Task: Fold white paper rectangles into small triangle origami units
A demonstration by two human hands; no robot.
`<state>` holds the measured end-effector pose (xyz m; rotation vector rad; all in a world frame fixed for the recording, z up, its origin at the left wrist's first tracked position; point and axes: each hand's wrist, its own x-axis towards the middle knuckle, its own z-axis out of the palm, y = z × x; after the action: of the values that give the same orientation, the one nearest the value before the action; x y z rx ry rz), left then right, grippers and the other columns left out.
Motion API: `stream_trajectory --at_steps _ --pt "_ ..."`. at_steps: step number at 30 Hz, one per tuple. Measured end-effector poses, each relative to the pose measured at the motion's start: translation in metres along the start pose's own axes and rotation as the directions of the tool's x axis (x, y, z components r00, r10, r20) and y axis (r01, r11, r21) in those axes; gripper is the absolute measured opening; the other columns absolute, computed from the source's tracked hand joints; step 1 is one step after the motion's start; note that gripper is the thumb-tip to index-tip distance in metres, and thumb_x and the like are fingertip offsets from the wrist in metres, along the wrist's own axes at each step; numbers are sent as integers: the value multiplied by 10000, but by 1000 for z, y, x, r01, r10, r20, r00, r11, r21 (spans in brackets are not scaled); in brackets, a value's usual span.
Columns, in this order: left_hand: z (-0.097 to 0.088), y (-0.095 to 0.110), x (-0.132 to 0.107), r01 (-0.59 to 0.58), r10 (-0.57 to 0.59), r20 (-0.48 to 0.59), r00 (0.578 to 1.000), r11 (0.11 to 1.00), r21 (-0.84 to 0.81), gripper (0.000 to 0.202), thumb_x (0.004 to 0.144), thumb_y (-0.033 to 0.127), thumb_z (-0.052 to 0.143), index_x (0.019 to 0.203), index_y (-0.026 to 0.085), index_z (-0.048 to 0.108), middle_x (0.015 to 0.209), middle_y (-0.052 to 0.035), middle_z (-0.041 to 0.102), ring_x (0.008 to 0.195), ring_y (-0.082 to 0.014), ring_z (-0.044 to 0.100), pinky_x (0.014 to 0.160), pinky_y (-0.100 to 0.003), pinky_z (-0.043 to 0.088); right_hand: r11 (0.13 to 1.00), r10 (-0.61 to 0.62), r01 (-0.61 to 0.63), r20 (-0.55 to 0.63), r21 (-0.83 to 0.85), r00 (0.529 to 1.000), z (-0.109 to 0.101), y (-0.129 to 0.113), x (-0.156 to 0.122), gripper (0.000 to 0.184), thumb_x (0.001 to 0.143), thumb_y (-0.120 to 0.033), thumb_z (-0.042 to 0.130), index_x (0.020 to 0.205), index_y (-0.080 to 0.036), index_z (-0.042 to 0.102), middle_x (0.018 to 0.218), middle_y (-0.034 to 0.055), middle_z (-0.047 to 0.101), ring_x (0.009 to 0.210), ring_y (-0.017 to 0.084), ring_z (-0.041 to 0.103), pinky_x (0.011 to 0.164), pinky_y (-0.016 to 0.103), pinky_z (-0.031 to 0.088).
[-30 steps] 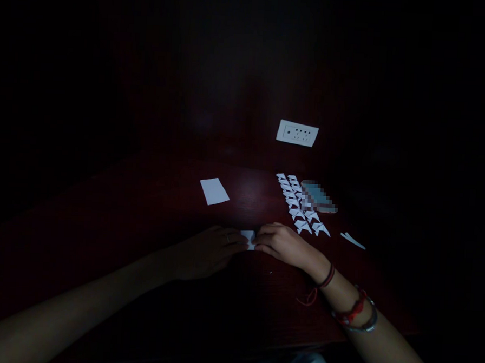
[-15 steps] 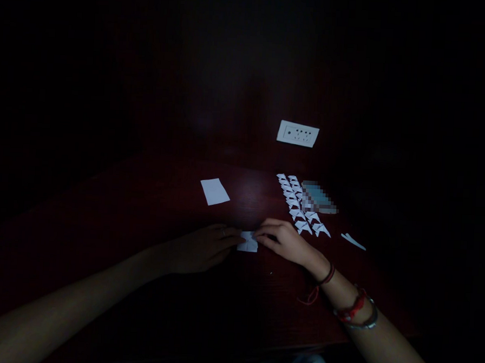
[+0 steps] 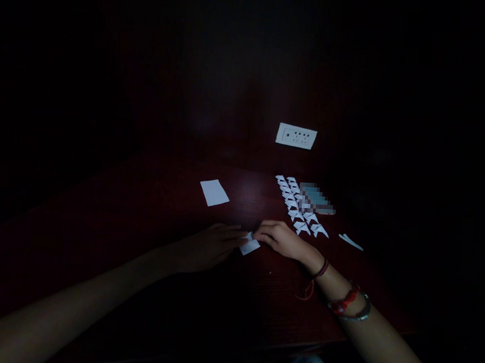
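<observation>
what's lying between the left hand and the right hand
In the head view, a small folded white paper lies between the left hand and the right hand, with both touching it.

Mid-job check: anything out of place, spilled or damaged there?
No spill or damage shows. The small paper at the left hand sits slanted, plausibly from handling. A tiny white speck and narrow strips look like stray scraps, lying apart from the rowed folded papers. The pixelated object beside them can't be judged.

L hand [image 3: 207, 248] nr R hand [image 3: 280, 239], palms dn
</observation>
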<state>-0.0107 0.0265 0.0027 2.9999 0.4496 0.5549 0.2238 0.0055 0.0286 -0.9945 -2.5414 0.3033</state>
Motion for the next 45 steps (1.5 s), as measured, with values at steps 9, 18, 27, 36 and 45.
stream_trajectory --at_steps 9,18,27,36,45 --pt "0 2 2 41 -40 10 999 999 -27 407 850 134 364 1247 223 351 1281 -37 391 1178 -172 325 965 -353 293 990 118 -109 -101 88 988 5 -4 5 120 795 -152 455 793 -128 573 745 17 582 680 91 516 636 196 394" --pt "1 3 3 63 -63 3 998 998 -22 442 836 130 369 1263 234 322 1269 -31 410 1150 -186 357 943 -373 293 948 274 -248 -113 199 955 12 -2 10 101 735 -132 484 745 -128 584 664 -12 566 595 70 490 573 178 373" --pt "5 3 5 92 -92 16 996 995 -28 471 786 91 388 1232 244 371 1263 -30 408 1150 -198 350 933 -380 303 936 329 -295 -175 193 928 16 -4 13 87 707 -126 557 791 -142 543 644 -23 536 561 68 480 534 174 360" --pt "-11 1 0 70 -64 67 996 993 -94 524 775 42 370 1251 257 337 1276 -2 402 1198 -184 300 961 -389 295 991 -75 69 -45 -115 996 2 -8 3 194 816 -125 435 880 -163 614 877 52 567 836 129 501 748 237 400" --pt "-23 -6 2 64 -44 154 987 990 -128 546 781 12 346 1252 288 328 1279 19 406 1223 -193 275 961 -426 282 957 -149 167 93 -238 984 1 -14 -1 270 823 -116 407 1023 -181 577 960 44 589 865 133 517 784 257 409"
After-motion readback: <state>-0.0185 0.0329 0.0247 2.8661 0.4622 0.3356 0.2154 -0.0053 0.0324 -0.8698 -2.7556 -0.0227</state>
